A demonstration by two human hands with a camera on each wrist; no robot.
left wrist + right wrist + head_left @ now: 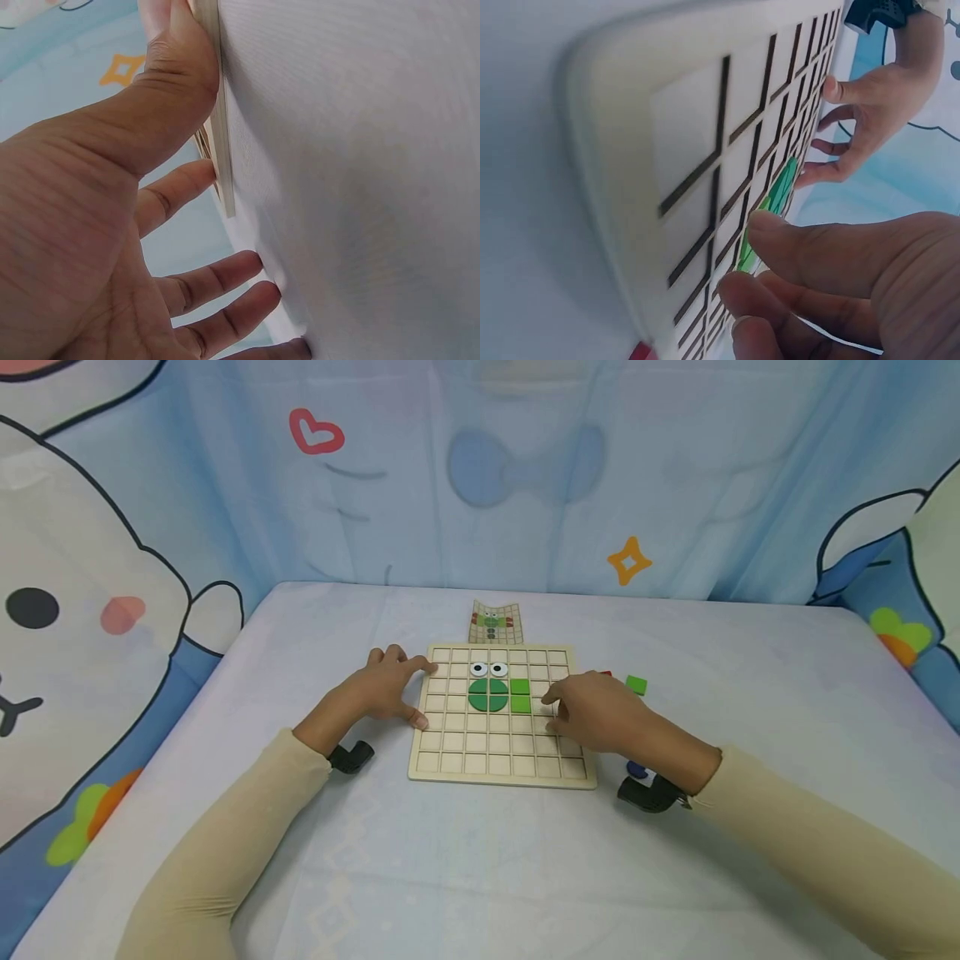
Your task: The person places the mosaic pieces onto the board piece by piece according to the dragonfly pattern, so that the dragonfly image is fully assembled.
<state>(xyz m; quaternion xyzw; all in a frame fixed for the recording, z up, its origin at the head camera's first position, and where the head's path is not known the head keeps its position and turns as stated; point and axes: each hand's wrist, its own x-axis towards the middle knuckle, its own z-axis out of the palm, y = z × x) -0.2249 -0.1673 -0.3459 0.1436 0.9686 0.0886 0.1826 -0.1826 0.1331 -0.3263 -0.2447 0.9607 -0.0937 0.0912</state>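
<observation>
A wooden grid board (pixel 495 760) lies on the table. It holds two white eye discs (pixel 488 669), a green circle (pixel 488 694) and two green squares (pixel 521 695) stacked just right of the circle. My left hand (pixel 408 693) is open, with thumb and fingers spread against the board's left edge (pixel 223 157). My right hand (pixel 551 711) hovers over the board's right side, its fingertips (pixel 761 221) right beside the green squares (pixel 784 187). I see nothing pinched in it.
A pattern card (pixel 493 622) lies behind the board. Loose pieces sit right of the board: a green square (pixel 636 685), a red piece (pixel 604 674) and a blue piece (pixel 637 769) near my right wrist. A pale cloth (pixel 450 860) covers the table; printed curtains surround it.
</observation>
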